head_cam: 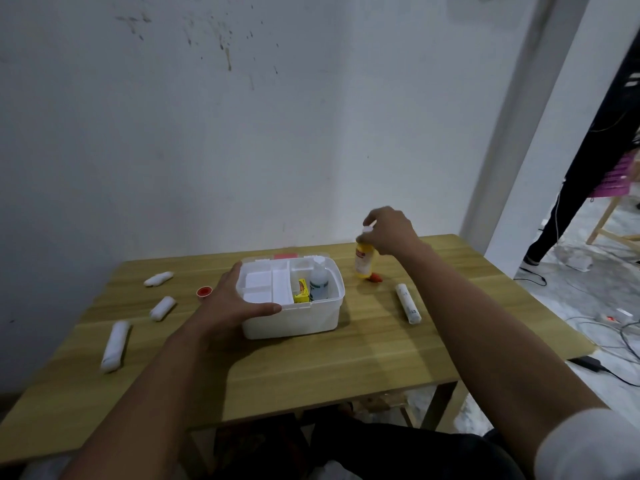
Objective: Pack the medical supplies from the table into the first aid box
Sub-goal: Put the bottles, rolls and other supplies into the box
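Gripping yellow bottle (364,259) upright by its cap, right hand (389,232) stood just right of first aid box (291,317); left hand (232,299) spread open, steadying it.

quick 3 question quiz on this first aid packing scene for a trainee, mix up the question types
1. True or false: the right hand grips the yellow bottle near its cap.
2. How many white bandage rolls lie on the table to the left of the first aid box?
3. Multiple choice: the left hand is A) lifting a roll, B) resting against the box's left side, C) off the table.

Key
1. True.
2. Three: the far roll, the middle roll and the near roll; a fourth roll lies on the right.
3. B.
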`<act>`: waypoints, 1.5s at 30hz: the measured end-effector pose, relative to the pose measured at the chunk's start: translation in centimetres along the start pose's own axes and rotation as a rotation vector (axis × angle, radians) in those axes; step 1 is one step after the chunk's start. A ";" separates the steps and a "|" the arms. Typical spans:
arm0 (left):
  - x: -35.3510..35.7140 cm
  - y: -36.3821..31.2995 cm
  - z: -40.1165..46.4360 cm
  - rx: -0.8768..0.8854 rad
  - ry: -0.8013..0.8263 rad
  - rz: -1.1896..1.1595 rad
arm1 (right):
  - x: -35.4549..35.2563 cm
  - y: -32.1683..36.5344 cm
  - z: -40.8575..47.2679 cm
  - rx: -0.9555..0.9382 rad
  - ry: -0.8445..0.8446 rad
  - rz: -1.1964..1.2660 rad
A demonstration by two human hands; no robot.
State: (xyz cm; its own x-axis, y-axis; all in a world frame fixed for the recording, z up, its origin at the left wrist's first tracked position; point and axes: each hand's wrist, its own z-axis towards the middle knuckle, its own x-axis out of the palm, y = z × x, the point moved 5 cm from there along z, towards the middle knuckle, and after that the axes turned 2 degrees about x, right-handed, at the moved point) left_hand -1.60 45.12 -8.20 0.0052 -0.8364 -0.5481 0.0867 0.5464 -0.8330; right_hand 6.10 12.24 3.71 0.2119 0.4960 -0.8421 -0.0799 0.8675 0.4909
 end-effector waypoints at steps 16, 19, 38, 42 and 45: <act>0.1 -0.8 -0.7 0.032 0.014 -0.070 | 3.4 7.4 -4.9 -0.257 0.223 -0.055; 0.4 -1.5 -1.2 0.045 0.017 -0.131 | 5.8 6.5 -5.2 -0.276 0.273 -0.112; 0.5 0.1 -1.4 0.064 -0.091 -0.085 | 9.2 -5.5 0.1 0.182 0.224 -0.403; 0.5 0.4 -1.4 0.056 -0.103 -0.093 | 9.6 -6.1 -0.4 0.183 0.190 -0.491; 0.5 0.7 -1.3 0.043 -0.097 -0.093 | 9.1 -6.3 0.0 0.189 0.134 -0.375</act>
State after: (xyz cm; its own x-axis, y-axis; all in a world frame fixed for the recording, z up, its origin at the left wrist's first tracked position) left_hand -2.84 45.17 -9.14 0.0916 -0.8846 -0.4572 0.1334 0.4659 -0.8747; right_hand 8.54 11.27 -7.01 0.0632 0.1596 -0.9852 0.1611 0.9726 0.1679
